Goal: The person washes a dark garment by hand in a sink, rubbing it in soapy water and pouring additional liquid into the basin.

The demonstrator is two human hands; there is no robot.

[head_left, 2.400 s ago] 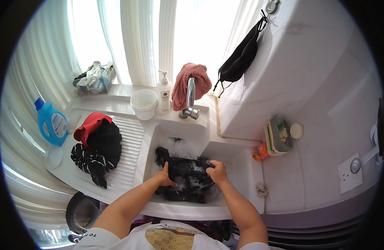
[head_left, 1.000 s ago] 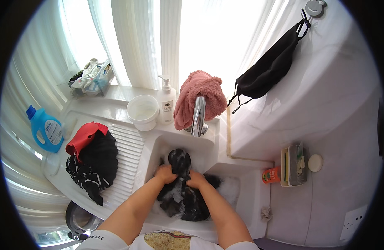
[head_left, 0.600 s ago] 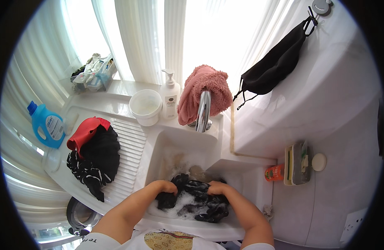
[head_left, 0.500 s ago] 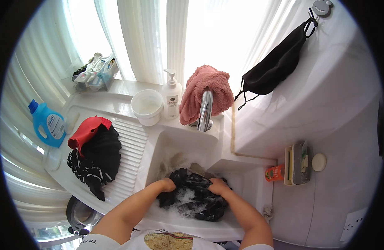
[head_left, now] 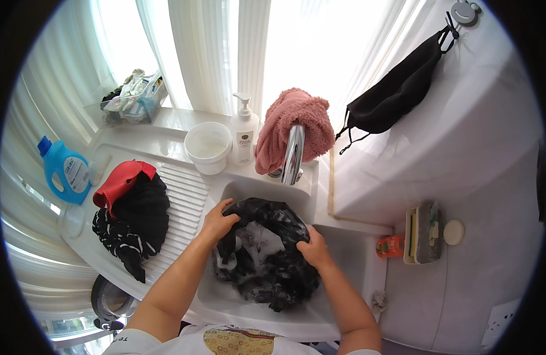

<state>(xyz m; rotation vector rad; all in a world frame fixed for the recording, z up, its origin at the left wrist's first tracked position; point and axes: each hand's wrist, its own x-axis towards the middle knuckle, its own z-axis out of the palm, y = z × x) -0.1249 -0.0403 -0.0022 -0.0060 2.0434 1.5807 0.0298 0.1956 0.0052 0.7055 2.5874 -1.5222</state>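
Note:
A wet black garment, streaked with suds, is spread in the white sink. My left hand grips its upper left edge, thumb bent over the cloth. On the right side my right hand pinches another part of its edge. Between my hands the cloth is stretched into an arch, with foamy water showing inside it. The garment's lower part lies bunched in the basin. Which kind of garment it is cannot be made out. Above the sink stands a chrome faucet.
Left, a ribbed washboard bears black and red clothes near a blue detergent bottle. Behind are a white tub, a pump bottle and a pink towel over the faucet. A black mask hangs right.
Both hands have moved up and away from me, the left one most. The black garment's far edge has been lifted and spread wider, where before it lay bunched in the suds.

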